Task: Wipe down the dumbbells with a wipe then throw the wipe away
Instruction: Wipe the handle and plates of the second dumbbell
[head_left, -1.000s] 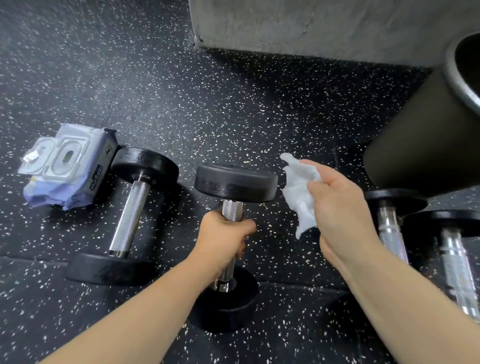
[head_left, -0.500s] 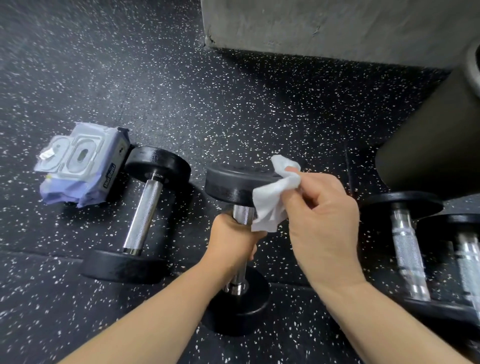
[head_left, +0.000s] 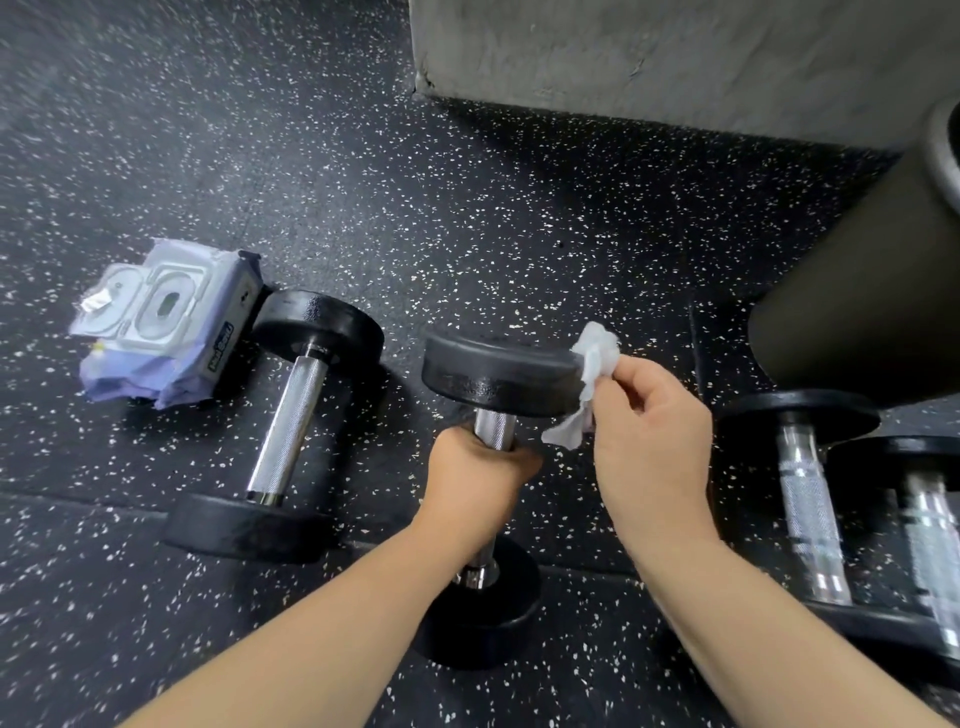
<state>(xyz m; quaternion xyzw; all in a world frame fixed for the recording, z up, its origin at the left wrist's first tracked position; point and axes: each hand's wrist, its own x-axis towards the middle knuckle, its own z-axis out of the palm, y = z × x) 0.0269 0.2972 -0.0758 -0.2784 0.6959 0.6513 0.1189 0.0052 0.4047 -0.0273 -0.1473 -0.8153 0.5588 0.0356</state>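
Observation:
A black dumbbell (head_left: 498, 371) with a chrome handle stands on end at the centre of the floor. My left hand (head_left: 480, 475) grips its handle just under the upper head. My right hand (head_left: 652, 441) pinches a crumpled white wipe (head_left: 595, 364) against the right rim of that upper head. A second dumbbell (head_left: 291, 415) lies on the floor to the left. Two more dumbbells (head_left: 810, 499) lie at the right, partly cut off by the frame edge.
A purple pack of wipes (head_left: 161, 332) lies at the left, touching the lying dumbbell's far head. A dark cylindrical bin (head_left: 862, 291) with a metal rim leans in at the right. A grey concrete block (head_left: 649, 57) stands behind. The floor is black speckled rubber.
My right hand brought the wipe in from the right onto the upper head, then slid it along to the right rim. My left hand kept its grip on the handle.

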